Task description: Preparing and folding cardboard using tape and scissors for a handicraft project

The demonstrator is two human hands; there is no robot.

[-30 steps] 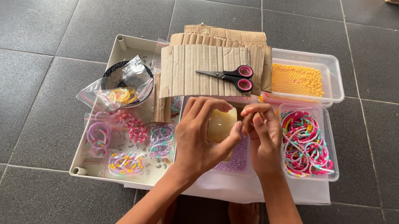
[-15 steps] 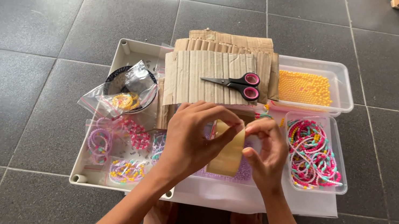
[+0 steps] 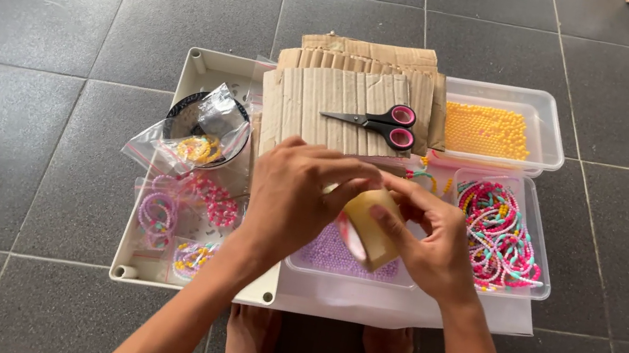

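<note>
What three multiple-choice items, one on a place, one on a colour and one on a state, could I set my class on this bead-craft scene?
1. Where do the scissors lie?
A. On the cardboard
B. In the bead tub
C. On the floor tiles

2. What colour are the scissor handles?
A. Green
B. Pink
C. White

3. How is the tape roll held?
A. Lying loose in the tray
B. In one hand only
C. Between both hands

Answers:
1. A, since the scissors rest on top of the stacked cardboard pieces.
2. B, since both handle rings are pink with black blades.
3. C, since the left hand and the right hand both grip the tan tape roll above the tub of purple beads.
</note>
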